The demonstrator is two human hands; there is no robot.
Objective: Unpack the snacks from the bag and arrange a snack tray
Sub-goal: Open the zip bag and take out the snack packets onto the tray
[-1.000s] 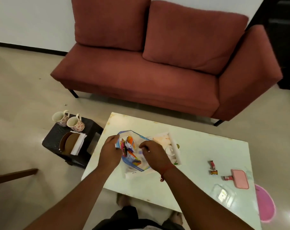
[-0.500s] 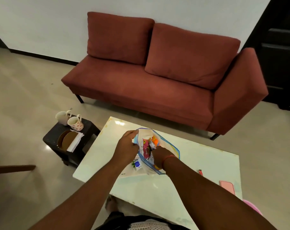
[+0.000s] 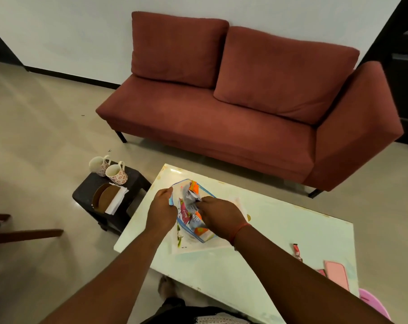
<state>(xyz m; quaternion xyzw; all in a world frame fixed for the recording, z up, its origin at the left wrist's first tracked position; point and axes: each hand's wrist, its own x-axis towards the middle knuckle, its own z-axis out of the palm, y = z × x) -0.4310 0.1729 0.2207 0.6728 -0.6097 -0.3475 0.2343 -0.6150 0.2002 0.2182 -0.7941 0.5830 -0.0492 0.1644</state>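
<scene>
Clear plastic bag point(image 3: 193, 216) sits on the desk point(image 3: 280, 242), snack packets point(image 3: 190, 199) inside; my left hand point(image 3: 160, 210) pinches its rim, my right hand point(image 3: 220, 215) grips a packet, hiding the tray.

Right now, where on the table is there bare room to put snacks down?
Free: the wide stretch of table between the right hand and the far right edge, and the strip nearer the person. Crowded: the left end, with the bag on the tray, and the near right corner by the pink phone and the candy.
</scene>
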